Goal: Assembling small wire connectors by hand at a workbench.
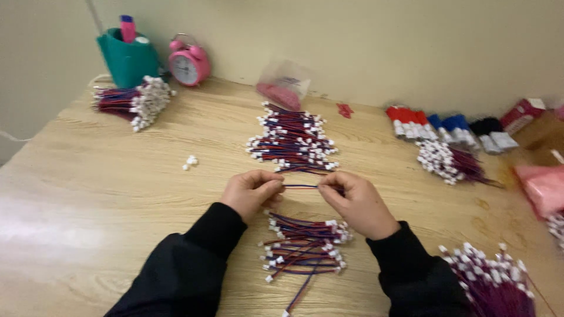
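The left hand (pixel 251 192) pinched one end of a short red-and-blue wire (pixel 300 186), the right hand (pixel 357 202) pinched the other; it stretched between them, a loose wire pile (pixel 304 249) below the hands, another pile (pixel 292 142) beyond them

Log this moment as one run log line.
left hand and right hand: pinching one red-blue wire | below: small wire pile | beyond: larger wire pile

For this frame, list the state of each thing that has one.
Left hand: pinching one end of a wire.
Right hand: pinching the other end.
Wire: stretched between the hands.
Near pile: loose.
Far pile: loose.
Clock: upright.
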